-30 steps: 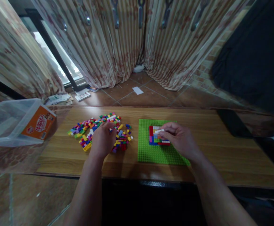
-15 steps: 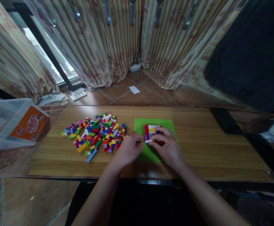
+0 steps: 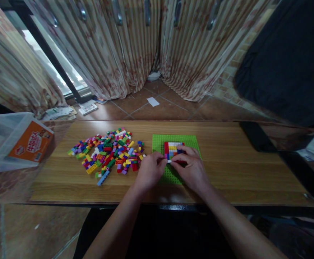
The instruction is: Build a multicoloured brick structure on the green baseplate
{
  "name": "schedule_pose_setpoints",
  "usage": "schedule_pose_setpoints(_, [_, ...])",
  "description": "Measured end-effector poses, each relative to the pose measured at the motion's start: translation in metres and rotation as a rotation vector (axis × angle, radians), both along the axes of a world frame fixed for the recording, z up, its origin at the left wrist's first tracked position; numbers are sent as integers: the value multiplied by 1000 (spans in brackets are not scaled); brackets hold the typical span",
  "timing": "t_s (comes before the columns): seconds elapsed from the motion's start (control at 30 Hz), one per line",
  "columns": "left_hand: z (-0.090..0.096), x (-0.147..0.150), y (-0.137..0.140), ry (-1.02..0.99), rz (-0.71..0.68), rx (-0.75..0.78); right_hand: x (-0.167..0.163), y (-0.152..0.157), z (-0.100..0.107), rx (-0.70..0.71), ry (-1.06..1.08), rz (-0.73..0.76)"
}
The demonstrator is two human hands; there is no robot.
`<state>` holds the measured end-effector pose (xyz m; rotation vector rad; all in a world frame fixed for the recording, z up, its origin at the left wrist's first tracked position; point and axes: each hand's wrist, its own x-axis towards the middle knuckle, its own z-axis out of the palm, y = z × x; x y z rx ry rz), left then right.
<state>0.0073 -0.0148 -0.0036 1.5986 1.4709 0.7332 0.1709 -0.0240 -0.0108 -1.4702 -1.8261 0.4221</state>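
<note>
On the green baseplate [image 3: 174,138] sits a block of joined toy bricks [image 3: 173,148] in red, white, yellow, orange and blue. A small white brick [image 3: 169,161] is at its near left corner, between the fingertips of both hands. My right hand [image 3: 191,166] pinches it from the right and covers part of the joined bricks. From the left, my left hand [image 3: 152,169] has thumb and forefinger closed at the brick's other end. The fingers hide most of the white brick.
A heap of loose coloured bricks [image 3: 110,151] spreads over the wooden table [image 3: 243,165] to the left. Beyond the table's left end stands a clear plastic box [image 3: 0,144] with an orange label. A dark strap-like object [image 3: 256,138] lies at the right.
My left hand has come closer to the white brick, its fingertips now meeting it. My right hand keeps nearly the same place. The whole view has shifted slightly.
</note>
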Motion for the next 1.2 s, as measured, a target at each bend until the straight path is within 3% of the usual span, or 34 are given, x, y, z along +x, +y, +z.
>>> schedule_pose_setpoints(0.17, [-2,5,-1,46,65,5,5,3,-3,-29,94,7])
schedule_pose_setpoints(0.47, [-3,7,1,45,98,-11,4,5,-6,-60,114,-130])
schedule_pose_setpoints(0.67, [-8,8,5,22,100,-81,-3,7,-5,-114,158,-126])
schedule_pose_setpoints(0.87, [-14,8,2,-23,117,-21,3,10,-5,-111,226,-88])
schedule_pose_setpoints(1.07, [-2,-6,3,-168,44,-105,34,33,-5,-60,469,-349])
schedule_pose_setpoints(1.2, [-2,-12,10,-207,117,-91,40,45,-4,-100,599,-371])
